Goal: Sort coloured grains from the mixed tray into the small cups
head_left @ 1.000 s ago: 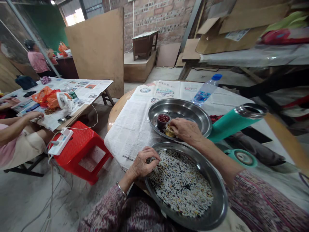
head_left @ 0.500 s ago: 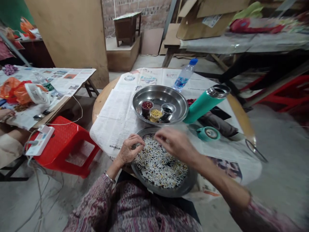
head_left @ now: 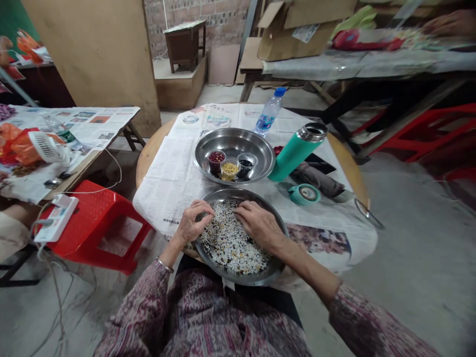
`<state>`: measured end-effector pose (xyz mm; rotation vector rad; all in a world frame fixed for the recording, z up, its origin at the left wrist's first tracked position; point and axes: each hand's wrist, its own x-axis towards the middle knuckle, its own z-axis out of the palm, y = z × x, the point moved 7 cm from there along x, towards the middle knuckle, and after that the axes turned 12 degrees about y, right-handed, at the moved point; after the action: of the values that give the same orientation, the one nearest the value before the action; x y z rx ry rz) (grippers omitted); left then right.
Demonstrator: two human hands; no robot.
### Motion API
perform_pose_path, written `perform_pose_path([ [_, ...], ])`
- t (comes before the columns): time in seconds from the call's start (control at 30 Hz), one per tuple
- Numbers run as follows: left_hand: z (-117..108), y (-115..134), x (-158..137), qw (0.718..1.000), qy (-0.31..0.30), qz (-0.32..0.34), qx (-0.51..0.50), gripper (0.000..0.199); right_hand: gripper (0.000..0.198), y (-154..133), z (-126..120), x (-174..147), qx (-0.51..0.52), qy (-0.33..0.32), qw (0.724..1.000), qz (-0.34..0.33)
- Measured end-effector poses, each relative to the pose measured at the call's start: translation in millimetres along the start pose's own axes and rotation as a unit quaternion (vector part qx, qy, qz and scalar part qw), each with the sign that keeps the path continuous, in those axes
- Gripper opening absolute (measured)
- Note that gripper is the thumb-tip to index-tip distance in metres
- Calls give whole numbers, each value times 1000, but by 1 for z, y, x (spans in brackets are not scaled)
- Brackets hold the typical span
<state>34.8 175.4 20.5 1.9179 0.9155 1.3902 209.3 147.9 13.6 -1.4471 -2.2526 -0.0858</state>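
Observation:
A metal basin (head_left: 241,280) in front of my body holds mixed grains (head_left: 234,243), mostly white with yellow, dark red and black bits. My left hand (head_left: 192,223) is at the basin's upper left rim, thumb and fingers curled into a pinch over the grains; anything between the tips is hidden. Inside the basin, my right hand (head_left: 258,222) has its fingertips bunched down at the grains, and what they grip is too small to make out. Just beyond lies a larger metal basin (head_left: 256,144) with three small cups: red beans (head_left: 216,157), yellow beans (head_left: 230,169) and black beans (head_left: 246,164).
A green thermos (head_left: 295,153) stands right of the far basin, its lid (head_left: 304,194) lying nearby. Behind is a water bottle (head_left: 267,115). Newspaper (head_left: 159,173) covers the round table. At left, a red stool (head_left: 96,223) carries a power strip (head_left: 57,218); a co-worker's leg shows beyond.
My right hand has lowered from above the basin until its fingertips meet the grains. My left hand stays at the left rim. The view has shifted slightly to the right.

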Motion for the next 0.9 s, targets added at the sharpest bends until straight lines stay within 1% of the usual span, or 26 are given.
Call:
perform_pose_path([
  [0.07,0,0,0,1000,2,1,-2,11,20,12,-3,-5,-14,3,999,50],
  [0.17,0,0,0,1000,2,0,1,11,33,11,0,-26,-3,-15,997,80],
  [0.2,1,-1,0,1000,2,0,1,11,32,8,2,-32,17,-21,996,84],
  [0.3,1,-1,-1,1000,3,4,-2,11,18,-9,11,-41,121,-34,987,100],
  [0.4,1,-1,-1,1000,3,6,-2,11,21,-27,20,-34,224,-26,966,129],
  [0.47,0,-1,-1,1000,2,2,-1,11,21,-39,24,-24,268,-13,953,139],
  [0.5,0,-1,-1,1000,1,1,0,11,20,-46,25,-19,284,-8,950,132],
  [0.53,0,-1,-1,1000,0,0,1,10,21,-54,26,-14,295,-8,949,111],
  [0.6,0,-1,-1,1000,0,-1,1,11,23,-72,26,-5,294,-17,955,27],
  [0.67,0,-1,-1,1000,1,-1,-1,12,22,-84,25,2,251,-28,965,-71],
  [0.7,0,-1,-1,1000,3,0,-2,12,21,-85,24,5,218,-31,970,-106],
  [0.73,0,0,-1,1000,6,1,-4,12,19,-83,24,9,185,-32,974,-126],
  [0.8,0,0,-1,1000,8,2,-6,12,18,-69,22,14,132,-30,982,-129],
  [0.9,0,0,-1,1000,5,-4,-7,12,19,-40,16,12,95,-33,991,-89],
])
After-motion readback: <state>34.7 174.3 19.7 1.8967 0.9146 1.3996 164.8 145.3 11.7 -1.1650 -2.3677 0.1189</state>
